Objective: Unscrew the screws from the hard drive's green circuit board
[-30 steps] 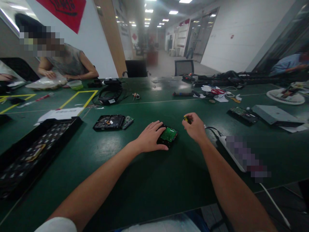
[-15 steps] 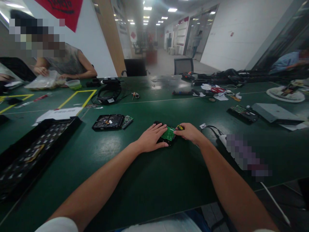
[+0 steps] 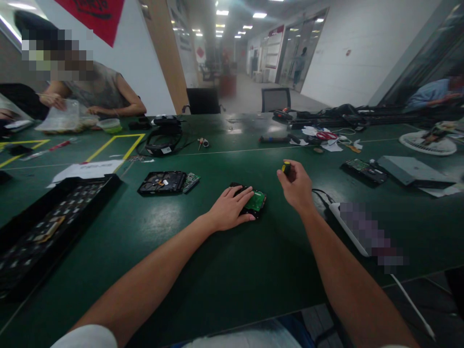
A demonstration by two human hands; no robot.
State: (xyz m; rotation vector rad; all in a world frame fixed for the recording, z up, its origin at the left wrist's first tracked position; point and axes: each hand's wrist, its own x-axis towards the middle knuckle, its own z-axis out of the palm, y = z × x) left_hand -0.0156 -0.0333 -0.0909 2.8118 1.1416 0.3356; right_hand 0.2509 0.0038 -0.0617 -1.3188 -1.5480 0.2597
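Under my left hand (image 3: 234, 205) lies a hard drive (image 3: 258, 202) with its green circuit board facing up. The fingers rest stretched across it and the thumb is spread along its near edge. My right hand (image 3: 297, 186) is closed around a screwdriver with a yellow and black handle (image 3: 286, 167), raised to the right of the drive and apart from it. The fingers hide the tool's shaft and tip. To the left, another hard drive (image 3: 162, 183) lies beside a loose circuit board (image 3: 191, 182).
A long black tray (image 3: 105, 186) with small parts lies at left. At right are a white power strip (image 3: 350, 229), another drive (image 3: 364, 172) and a grey metal box (image 3: 413, 169). Keys (image 3: 203, 142) and a headset (image 3: 163, 137) lie farther back. A person (image 3: 101, 92) sits across the table.
My right hand has lifted away from the drive's right edge, up and to the right, with the screwdriver in it. My left hand stays on the drive, nearly unmoved.
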